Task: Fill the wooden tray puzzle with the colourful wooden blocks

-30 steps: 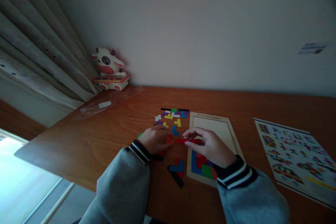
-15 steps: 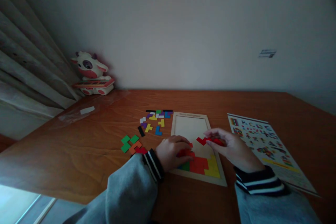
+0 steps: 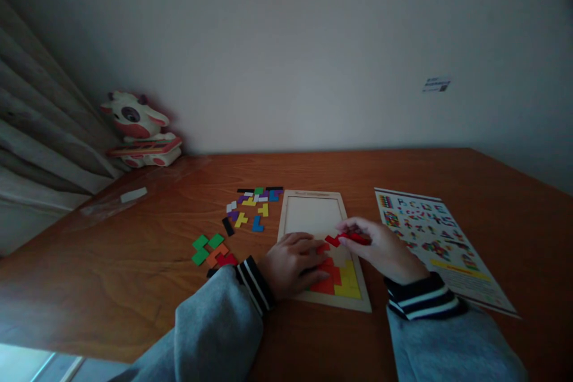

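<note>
A light wooden frame board (image 3: 364,295) lies on the table, with yellow pieces (image 3: 349,282) and red pieces (image 3: 330,280) fitted in its near end. My left hand (image 3: 293,264) rests over the board's left side, fingers spread on the red pieces, hiding part of them. Above the board's right edge, my right hand (image 3: 378,246) pinches red pieces (image 3: 356,237) between thumb and fingers. One red piece (image 3: 332,241) sticks out to the left of those fingertips.
Left of the board lie green pieces (image 3: 200,249), an orange piece (image 3: 217,255) and several mixed-colour pieces (image 3: 257,224). A printed sheet (image 3: 447,245) is at the right. A cow toy (image 3: 143,131) stands at the back left, near a plastic wrapper (image 3: 133,195).
The whole view has shifted, so the table things appear further left. My left hand now lies flatter, its fingers more spread over the red pieces. My right hand still holds red pieces.
</note>
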`<state>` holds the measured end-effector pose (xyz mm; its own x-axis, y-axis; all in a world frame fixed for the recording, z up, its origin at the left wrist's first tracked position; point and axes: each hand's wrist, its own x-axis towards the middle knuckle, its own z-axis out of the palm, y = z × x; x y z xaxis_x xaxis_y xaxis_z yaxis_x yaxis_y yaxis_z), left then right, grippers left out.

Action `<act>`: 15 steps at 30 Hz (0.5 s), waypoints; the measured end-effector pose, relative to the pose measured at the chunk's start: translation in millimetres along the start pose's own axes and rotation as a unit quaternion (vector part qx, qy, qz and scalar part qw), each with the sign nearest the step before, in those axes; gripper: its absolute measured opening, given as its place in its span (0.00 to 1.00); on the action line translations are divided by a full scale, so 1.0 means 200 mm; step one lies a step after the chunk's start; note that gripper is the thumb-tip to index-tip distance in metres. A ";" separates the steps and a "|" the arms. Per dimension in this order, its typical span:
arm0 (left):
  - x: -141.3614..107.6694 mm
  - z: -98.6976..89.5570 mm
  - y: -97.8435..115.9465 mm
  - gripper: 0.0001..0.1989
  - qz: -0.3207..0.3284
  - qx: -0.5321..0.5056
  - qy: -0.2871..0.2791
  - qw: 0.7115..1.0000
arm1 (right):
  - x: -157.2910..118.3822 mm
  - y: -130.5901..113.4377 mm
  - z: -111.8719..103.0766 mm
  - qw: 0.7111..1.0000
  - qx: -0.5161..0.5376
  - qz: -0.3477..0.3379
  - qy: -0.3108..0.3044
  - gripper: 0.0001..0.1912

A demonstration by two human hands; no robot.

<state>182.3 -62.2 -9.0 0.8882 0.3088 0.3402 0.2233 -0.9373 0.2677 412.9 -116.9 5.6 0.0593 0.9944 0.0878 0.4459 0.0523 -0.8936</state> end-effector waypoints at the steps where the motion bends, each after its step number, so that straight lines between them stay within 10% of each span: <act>1: -0.01 0.00 0.00 0.18 -0.003 0.007 -0.004 1.000 | 0.00 0.00 0.00 1.000 -0.001 0.002 -0.002 0.12; 15: -0.04 -0.01 0.01 0.16 -0.005 -0.004 0.030 1.000 | 0.03 0.05 0.02 0.998 -0.009 0.024 -0.055 0.14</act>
<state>174.9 -65.1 -9.1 0.8606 0.3276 0.3900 0.2292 -0.9328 0.2780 415.1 -110.0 -5.1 -0.0171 0.9998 -0.0040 0.4613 0.0043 -0.8872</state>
